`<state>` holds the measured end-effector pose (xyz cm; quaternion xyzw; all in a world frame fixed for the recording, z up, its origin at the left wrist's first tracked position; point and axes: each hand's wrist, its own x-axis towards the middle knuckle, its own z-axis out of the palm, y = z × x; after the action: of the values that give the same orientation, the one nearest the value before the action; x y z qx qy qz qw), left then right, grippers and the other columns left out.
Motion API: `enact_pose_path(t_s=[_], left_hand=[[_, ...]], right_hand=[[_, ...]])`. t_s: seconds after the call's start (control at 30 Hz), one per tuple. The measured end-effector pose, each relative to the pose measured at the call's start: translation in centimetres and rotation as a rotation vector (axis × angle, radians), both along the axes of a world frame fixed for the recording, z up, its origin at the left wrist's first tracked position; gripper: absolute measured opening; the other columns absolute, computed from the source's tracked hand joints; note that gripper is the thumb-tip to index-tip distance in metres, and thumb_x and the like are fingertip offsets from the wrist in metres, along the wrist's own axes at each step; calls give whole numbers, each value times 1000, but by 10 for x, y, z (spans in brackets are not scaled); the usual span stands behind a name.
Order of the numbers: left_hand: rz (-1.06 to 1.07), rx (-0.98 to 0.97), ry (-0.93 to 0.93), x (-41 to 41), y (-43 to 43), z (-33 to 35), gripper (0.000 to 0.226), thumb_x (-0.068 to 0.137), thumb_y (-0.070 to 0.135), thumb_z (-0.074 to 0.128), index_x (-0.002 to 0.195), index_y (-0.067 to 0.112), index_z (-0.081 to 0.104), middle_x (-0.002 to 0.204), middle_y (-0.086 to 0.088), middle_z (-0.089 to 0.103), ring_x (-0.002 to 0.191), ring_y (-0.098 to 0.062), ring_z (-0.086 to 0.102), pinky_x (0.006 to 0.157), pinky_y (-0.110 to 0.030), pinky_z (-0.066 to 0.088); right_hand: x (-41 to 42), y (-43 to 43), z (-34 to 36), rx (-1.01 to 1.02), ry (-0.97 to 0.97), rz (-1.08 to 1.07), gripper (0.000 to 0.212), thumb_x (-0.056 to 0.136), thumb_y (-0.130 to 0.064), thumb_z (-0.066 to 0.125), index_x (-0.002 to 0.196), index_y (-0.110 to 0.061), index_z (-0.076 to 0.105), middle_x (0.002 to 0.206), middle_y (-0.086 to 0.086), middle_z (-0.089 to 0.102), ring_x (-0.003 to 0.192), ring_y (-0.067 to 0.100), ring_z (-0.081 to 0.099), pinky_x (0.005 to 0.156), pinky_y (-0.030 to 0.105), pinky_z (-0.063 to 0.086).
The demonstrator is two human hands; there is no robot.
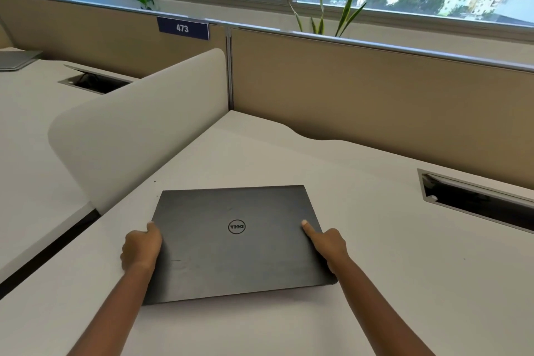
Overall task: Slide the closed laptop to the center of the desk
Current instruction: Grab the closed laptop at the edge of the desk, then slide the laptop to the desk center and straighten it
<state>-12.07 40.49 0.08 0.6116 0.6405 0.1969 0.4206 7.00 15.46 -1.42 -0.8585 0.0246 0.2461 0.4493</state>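
From the head camera, a closed dark grey laptop (235, 243) with a round logo on its lid lies flat on the white desk (390, 269), its long edges running across the view. It sits toward the near left part of the desk, just right of the curved white side divider (138, 124) that separates this desk from the neighbouring one.

The left hand (141, 248) clasps the laptop's left edge, thumb on top of the lid and fingers curled down around the side. The right hand (328, 244) grips the laptop's right edge, its thumb lying along the lid near that edge while the other fingers wrap the side out of sight. Both forearms reach in from the bottom of the view.

Beyond the laptop stands a tan fabric partition (375, 101) with a dark blue number plate (182, 28) reading 473. To the laptop's right, a rectangular cable slot (474, 201) opens in the desk.
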Motion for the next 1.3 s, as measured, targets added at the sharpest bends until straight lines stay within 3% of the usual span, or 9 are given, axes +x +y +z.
enact_pose_path(t_s=[0.17, 0.27, 0.37, 0.6, 0.87, 1.07, 1.3], left_hand=[[12, -19, -55, -2, -20, 0, 37, 93, 19, 46, 99, -16, 57, 97, -30, 60, 96, -45, 56, 89, -45, 46], [-7, -35, -86, 3, -37, -4, 35, 92, 17, 47, 81, -14, 57, 83, -24, 55, 83, -40, 53, 79, -43, 44], [-60, -44, -134, 17, -60, -3, 43, 93, 15, 47, 53, 0, 43, 64, -16, 50, 67, -31, 46, 68, -34, 34], [-244, -44, -172, 64, -130, 8, 48, 93, 16, 48, 47, 8, 35, 52, -9, 38, 49, -22, 32, 50, -28, 24], [-329, -109, -214, 112, -233, 18, 48, 92, 16, 51, 47, 6, 36, 53, -9, 40, 49, -21, 34, 49, -26, 25], [-352, -136, -222, 136, -308, 18, 45, 92, 18, 52, 51, 5, 41, 56, -9, 44, 52, -20, 38, 67, -31, 33], [-385, -126, -232, 159, -371, 20, 45, 93, 17, 51, 50, 7, 41, 56, -9, 43, 52, -21, 38, 55, -28, 30]], right_hand=[[-8, -25, -7, -3, -79, -63, 54, 79, -54, 62, 54, -15, 34, 59, -2, 42, 53, 14, 41, 48, 24, 28], [-11, -50, -6, -11, -111, -98, 56, 79, -52, 63, 49, -15, 34, 54, -1, 43, 50, 15, 41, 46, 25, 27], [-6, -85, 1, -7, -148, -139, 56, 79, -51, 64, 46, -14, 37, 52, 0, 46, 49, 17, 44, 46, 25, 29], [9, -184, 17, -24, -195, -255, 57, 79, -50, 65, 46, -10, 41, 52, 4, 49, 49, 20, 46, 45, 27, 31], [31, -302, 33, -54, -205, -337, 55, 78, -52, 65, 55, -4, 50, 58, 8, 54, 53, 22, 50, 46, 27, 33], [46, -380, 37, -78, -209, -364, 56, 78, -52, 65, 53, -5, 49, 58, 9, 54, 54, 22, 50, 47, 28, 33], [58, -446, 37, -70, -206, -400, 57, 78, -50, 66, 49, -6, 46, 55, 8, 53, 52, 22, 49, 47, 29, 33]])
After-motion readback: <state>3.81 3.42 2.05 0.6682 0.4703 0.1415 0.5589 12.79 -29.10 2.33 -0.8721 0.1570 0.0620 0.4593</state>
